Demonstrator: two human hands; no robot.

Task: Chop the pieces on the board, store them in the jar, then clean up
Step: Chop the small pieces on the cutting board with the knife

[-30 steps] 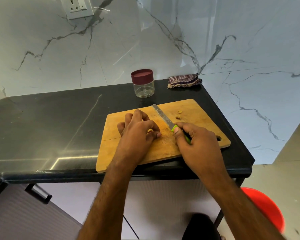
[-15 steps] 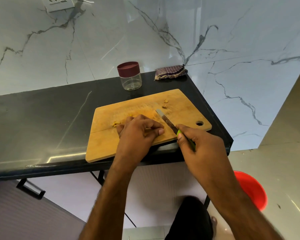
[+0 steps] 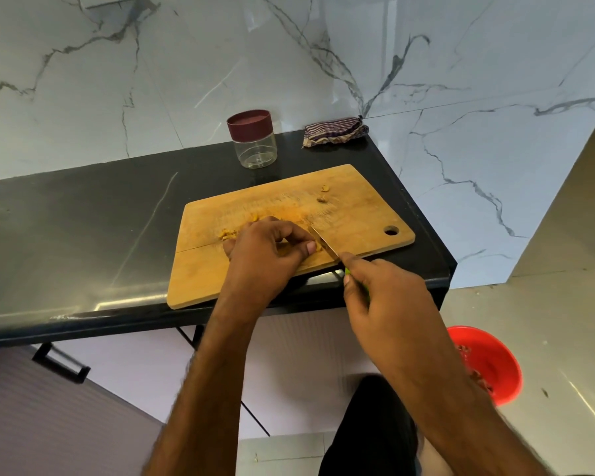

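Note:
A wooden chopping board [image 3: 351,214] lies on the black counter, near its right end. My left hand [image 3: 268,250] rests curled on the board's middle, pinching small yellowish-brown pieces [image 3: 227,233] that show at its left side. Two more small pieces [image 3: 323,194] lie further back on the board. My right hand [image 3: 385,304] grips a green-handled knife [image 3: 323,243], its blade angled onto the board right beside my left fingertips. A clear jar [image 3: 255,142] with a maroon lid on stands behind the board.
A folded checked cloth [image 3: 334,132] lies at the counter's back right corner. A red bucket [image 3: 488,362] holding scraps stands on the floor to the right. The counter's front edge [image 3: 117,317] runs just under the board. Marble wall behind.
The knife has been drawn back toward me, so less blade lies on the board. My left hand stays curled over the pieces. The head camera has shifted, moving the scene left and up.

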